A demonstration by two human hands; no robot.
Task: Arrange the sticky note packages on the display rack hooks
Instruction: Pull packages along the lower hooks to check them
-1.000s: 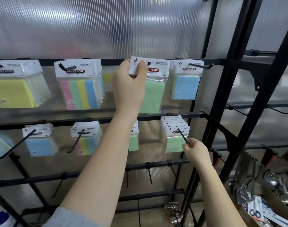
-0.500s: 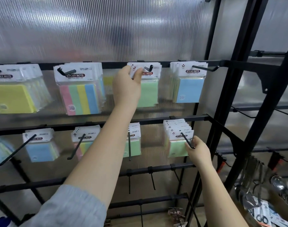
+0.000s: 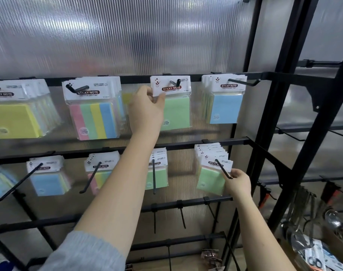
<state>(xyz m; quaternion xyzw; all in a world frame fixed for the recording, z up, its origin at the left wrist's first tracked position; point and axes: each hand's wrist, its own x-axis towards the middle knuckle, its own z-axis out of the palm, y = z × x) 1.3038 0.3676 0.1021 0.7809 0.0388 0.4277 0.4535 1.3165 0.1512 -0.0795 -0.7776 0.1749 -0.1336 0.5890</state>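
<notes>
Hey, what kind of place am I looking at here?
Probably a stationery shop or stockroom display: a black metal display rack with peg hooks, rows of hanging sticky note packages, and a box of packaged scissors at lower right.

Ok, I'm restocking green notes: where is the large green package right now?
Head view: the large green package hangs on the top row's third hook, between the striped package and the blue package.

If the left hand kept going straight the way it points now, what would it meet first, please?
The left hand already pinches the green sticky note package; pushing on, it would probably press that pack back toward the ribbed panel, though depth is unclear.
</notes>
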